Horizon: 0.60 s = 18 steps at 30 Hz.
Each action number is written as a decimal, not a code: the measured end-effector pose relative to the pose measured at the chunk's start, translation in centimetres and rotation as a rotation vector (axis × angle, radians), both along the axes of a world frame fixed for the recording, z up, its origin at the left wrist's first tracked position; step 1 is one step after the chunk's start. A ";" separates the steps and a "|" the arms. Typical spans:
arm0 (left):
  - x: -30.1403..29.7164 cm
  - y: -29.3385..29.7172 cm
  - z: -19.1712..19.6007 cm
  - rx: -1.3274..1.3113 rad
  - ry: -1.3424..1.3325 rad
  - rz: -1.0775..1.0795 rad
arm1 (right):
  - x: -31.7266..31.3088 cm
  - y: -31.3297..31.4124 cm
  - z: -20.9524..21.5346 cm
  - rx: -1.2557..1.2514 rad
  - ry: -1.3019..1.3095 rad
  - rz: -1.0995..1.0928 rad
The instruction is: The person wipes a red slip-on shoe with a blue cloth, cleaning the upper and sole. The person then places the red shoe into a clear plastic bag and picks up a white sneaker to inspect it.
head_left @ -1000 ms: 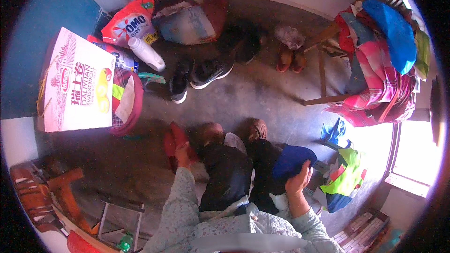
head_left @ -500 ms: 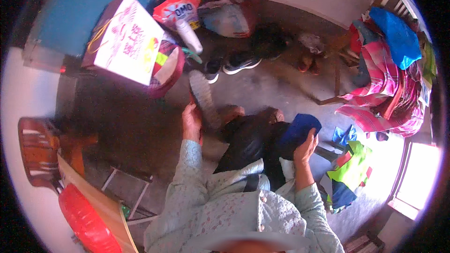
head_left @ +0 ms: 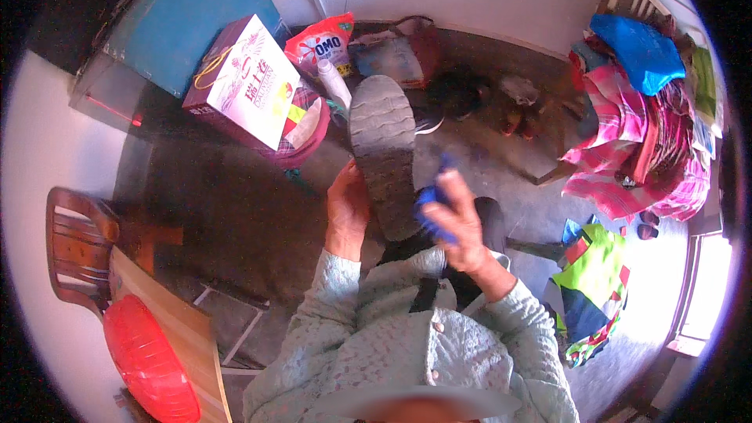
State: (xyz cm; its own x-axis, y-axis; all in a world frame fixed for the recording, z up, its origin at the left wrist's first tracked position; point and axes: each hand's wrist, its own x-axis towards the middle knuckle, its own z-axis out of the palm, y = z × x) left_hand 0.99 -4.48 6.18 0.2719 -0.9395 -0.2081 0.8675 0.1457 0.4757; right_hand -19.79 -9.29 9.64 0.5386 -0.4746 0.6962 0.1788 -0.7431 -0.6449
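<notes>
1. At far left, a slatted wooden chair (head_left: 63, 243) stood beside a tan board (head_left: 172, 321), with a glossy red round item (head_left: 149, 356) against it.
2. Near the floor's far left corner, a white and maroon carton (head_left: 249, 94) stood beside an orange-red detergent bag (head_left: 319, 47) and a white bottle (head_left: 335, 82).
3. The left hand (head_left: 347, 204) gripped the shoe (head_left: 381, 149) along its left edge, fingers clamped on it as far as they showed. Half a second earlier it was lower and further left; now it was raised above the middle of the floor (head_left: 489, 160), worn grooved sole facing up, toe end away from the person.
4. The right hand (head_left: 462, 223) had swung in from beside the right knee, fingers closed around a blue pad-like piece (head_left: 427, 211). Blur hid whether the piece touched the sole's right edge. Both items were thus brought together, the sole apparently within easy reach of the pad.
5. Towards the floor's right edge lay a lime-green garment (head_left: 595, 266); beyond it, pink plaid cloth (head_left: 611, 176) hung below a bright blue bag (head_left: 638, 55).
</notes>
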 end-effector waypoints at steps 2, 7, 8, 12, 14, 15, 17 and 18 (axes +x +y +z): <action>-1.4 0.5 0.3 0.010 0.011 -0.064 | 0.7 1.2 0.5 -0.375 0.439 -0.003; -3.4 1.9 2.5 -0.116 -0.032 -0.204 | 0.4 1.5 0.6 -0.608 0.499 -0.177; -3.7 1.7 2.7 -0.152 -0.146 -0.244 | 0.1 1.0 1.0 -0.601 0.484 -0.234; -5.0 2.6 1.7 -0.060 -0.026 -0.221 | -0.2 -1.8 4.7 -0.629 0.449 -0.421; -5.5 2.8 2.4 -0.071 -0.090 -0.238 | 0.0 -3.1 6.7 -0.683 0.425 -0.548; -5.9 3.0 3.0 -0.072 -0.118 -0.249 | -0.2 -3.8 7.5 -0.643 0.468 -0.566; -6.1 3.1 3.7 -0.074 -0.104 -0.280 | 0.3 -5.3 7.7 -0.537 0.394 -0.614; -6.1 3.1 3.9 -0.076 -0.098 -0.295 | 0.4 -5.4 7.5 -0.520 0.366 -0.615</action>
